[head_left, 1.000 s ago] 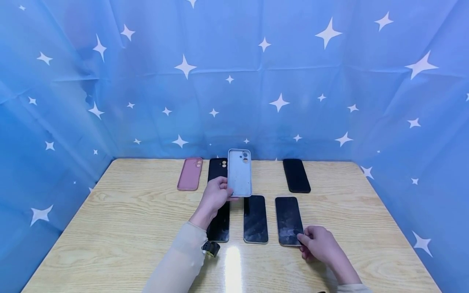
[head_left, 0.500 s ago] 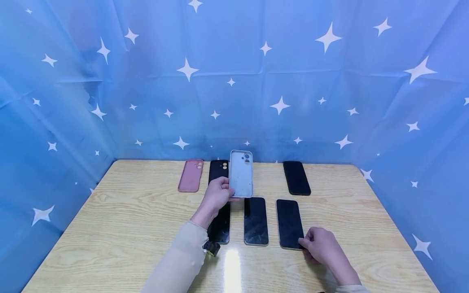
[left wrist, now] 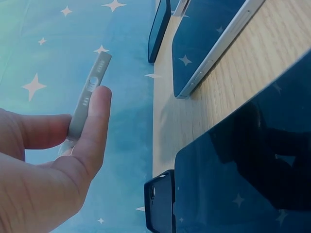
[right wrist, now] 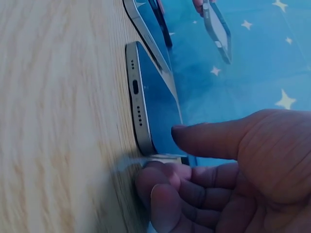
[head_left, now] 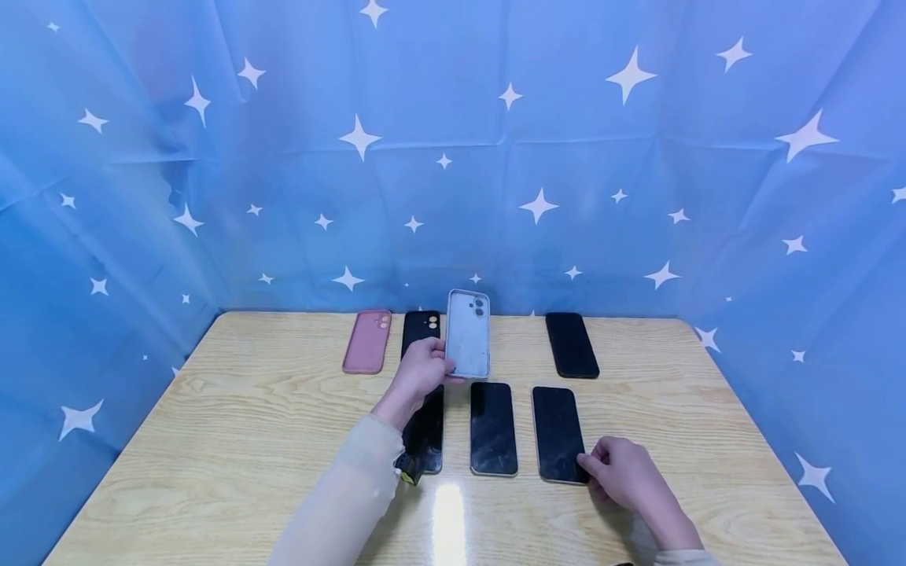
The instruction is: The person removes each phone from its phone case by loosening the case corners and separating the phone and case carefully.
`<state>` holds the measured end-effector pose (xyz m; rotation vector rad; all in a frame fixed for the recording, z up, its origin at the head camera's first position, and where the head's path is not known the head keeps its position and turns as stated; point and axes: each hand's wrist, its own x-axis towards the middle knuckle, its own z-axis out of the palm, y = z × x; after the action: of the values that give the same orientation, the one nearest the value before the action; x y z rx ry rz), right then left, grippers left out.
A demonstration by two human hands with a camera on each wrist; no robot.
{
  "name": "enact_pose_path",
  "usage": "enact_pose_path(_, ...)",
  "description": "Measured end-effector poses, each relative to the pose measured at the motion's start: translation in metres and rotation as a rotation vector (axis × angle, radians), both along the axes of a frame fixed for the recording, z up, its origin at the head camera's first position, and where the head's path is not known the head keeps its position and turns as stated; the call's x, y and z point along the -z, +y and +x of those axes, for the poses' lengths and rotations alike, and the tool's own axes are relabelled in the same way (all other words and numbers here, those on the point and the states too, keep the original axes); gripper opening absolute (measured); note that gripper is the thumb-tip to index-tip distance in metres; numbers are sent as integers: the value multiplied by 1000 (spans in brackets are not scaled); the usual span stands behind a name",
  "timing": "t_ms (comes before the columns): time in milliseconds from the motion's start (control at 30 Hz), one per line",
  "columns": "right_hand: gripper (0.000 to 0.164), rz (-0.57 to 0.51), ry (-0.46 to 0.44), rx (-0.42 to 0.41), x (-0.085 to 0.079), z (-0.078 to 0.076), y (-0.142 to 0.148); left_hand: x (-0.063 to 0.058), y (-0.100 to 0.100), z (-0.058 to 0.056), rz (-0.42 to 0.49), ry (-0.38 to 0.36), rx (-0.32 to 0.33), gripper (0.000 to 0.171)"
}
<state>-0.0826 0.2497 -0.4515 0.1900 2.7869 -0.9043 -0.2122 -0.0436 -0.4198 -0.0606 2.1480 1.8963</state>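
"Where is the pale blue case (head_left: 467, 336)?"

"Held up above the table (head_left: 226, 472), beyond the right front phone (head_left: 557, 432) and to its left."

"Which fingers are on what?"

"The left hand (head_left: 418, 369) pinches the case near its lower left corner, between thumb and finger, so the case stretches up and away from that grip. The right hand (head_left: 619, 472) pinches the phone's near right corner, the other fingers curled beside it; the phone reaches forward and left from those fingertips."

"And their long axes?"

"The phone lies on the table, its long axis running away from the right hand's side, far end leaning slightly left. Whether the gripped corner is lifted, I cannot tell. The case points much the same way but is tipped up. The right hand is much nearer the phone than the left."

"How do they look?"

"The case has nothing in it, hollow face showing, camera holes at top right. The phone has a dark, glossy screen and a silvery end with a port."

"What surrounds that phone?"

"Just left, the middle phone (head_left: 493, 428); farther left, the left front phone (head_left: 432, 432), partly covered by the left arm (head_left: 347, 487). Beyond it lies a black slab (head_left: 572, 346), phone or case unclear. Beyond and well left are a black case (head_left: 422, 321) and a pink case (head_left: 366, 341)."
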Motion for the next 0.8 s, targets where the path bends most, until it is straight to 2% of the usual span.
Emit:
enact_pose_path(300,27,11,71,-42,0,-3,9,0,3,-7,-3,-19,10,30)
enact_pose_path(533,25,6,128,-54,-3,-12,19,-3,5,-10,-12,-38,10,30)
enact_pose_path(800,21,-82,90,-30,-9,-24,37,3,8,-15,-28,-61,16,36)
